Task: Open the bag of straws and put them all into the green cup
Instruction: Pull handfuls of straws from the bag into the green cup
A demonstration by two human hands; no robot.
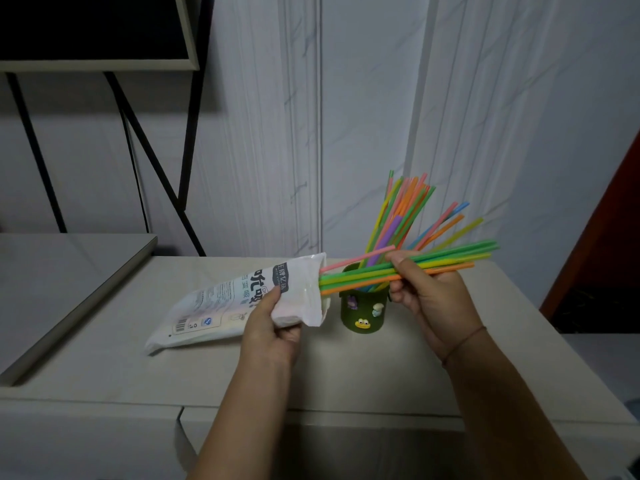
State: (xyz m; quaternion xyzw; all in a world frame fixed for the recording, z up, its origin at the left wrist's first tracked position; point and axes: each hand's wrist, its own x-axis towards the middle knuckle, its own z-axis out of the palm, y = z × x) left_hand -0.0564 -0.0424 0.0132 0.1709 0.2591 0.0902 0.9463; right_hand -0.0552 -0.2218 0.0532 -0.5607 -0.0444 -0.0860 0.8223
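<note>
1. Straws (398, 216): many are standing fanned out in the cup (363, 313), leaning right. One more bundle (408, 268) is lying level, half out of the bag (242, 303), crossing just over the cup's rim.
2. Right hand (429, 292) is pinching the bundle near its middle, thumb on top, fingers curled under. Left hand (270, 330) is gripping the bag close to its open mouth, thumb on the printed face. The bag's far end is resting on the table (138, 358).
3. Step in hand, I'd say: drawing this bundle out of the bag to the right.
4. Doing it well: left hand steadying the bag at the mouth so the film isn't dragging along. Right hand should be pulling straight along the straws' length, not upward, so nothing is bending at the mouth.
5. Pink straw (356, 258) is sitting apart above the bundle, seemingly outside the pinch. It's likely to drop, so worth gathering in first.
6. Once clear: tipping the bundle upright and lowering it gently. The cup looks top-heavy with that lean, and a knock could be tipping it.
7. Can't tell if more are hiding deep in the bag.
</note>
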